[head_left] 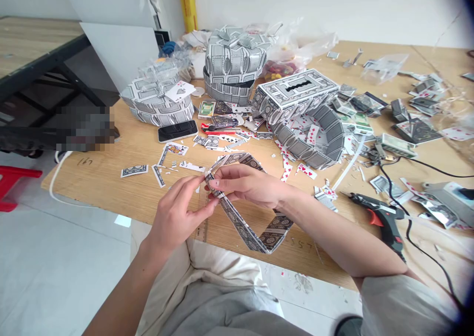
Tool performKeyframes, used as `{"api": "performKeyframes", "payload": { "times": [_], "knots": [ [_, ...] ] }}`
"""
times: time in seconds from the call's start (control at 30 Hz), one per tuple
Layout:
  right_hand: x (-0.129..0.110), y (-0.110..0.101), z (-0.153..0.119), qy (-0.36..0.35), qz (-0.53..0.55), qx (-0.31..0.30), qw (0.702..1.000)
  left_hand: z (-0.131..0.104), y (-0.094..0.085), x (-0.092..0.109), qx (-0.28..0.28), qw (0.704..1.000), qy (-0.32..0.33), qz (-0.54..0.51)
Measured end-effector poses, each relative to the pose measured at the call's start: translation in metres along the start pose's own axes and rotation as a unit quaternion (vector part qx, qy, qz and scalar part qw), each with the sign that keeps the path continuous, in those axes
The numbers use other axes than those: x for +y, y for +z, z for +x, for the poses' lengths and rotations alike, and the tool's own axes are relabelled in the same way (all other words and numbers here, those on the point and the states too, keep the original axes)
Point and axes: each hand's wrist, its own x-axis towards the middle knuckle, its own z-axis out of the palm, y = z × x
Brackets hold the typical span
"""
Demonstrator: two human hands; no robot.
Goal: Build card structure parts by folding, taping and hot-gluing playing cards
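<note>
A closed loop of folded playing cards (242, 225), patterned in black and white, hangs over the table's front edge. Its left end is pinched by my left hand (181, 212), thumb below and fingers on top. Close beside it, my right hand (248, 184) reaches through the loop's upper part and grips the same end between thumb and fingers. The loop's far side passes behind my right hand, and its lower right corner (272, 237) hangs free under my right forearm.
Beyond the loop stand a card basket (326, 138), a slotted card box (296, 92) and lidded card boxes (237, 59). A phone (177, 131), red cutter (218, 129) and card scraps lie nearer. A glue gun (381, 217) with a black cable lies right.
</note>
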Motion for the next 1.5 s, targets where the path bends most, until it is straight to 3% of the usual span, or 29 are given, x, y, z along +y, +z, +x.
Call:
{"api": "performKeyframes", "payload": {
  "times": [0.6,0.87,1.5],
  "knots": [
    [-0.0037,0.0019,-0.0019,-0.014,-0.031,0.008,0.999,-0.0008,-0.0018,0.0028,0.023,0.999,0.002,0.024],
    [-0.0027,0.0021,-0.0044,-0.017,-0.037,0.004,0.999,-0.0008,-0.0032,0.0065,0.004,0.999,-0.008,0.044],
    [-0.0022,0.0054,-0.0046,-0.042,-0.017,0.012,0.999,0.0049,-0.0089,0.0038,-0.002,0.997,-0.067,-0.027]
  ]
}}
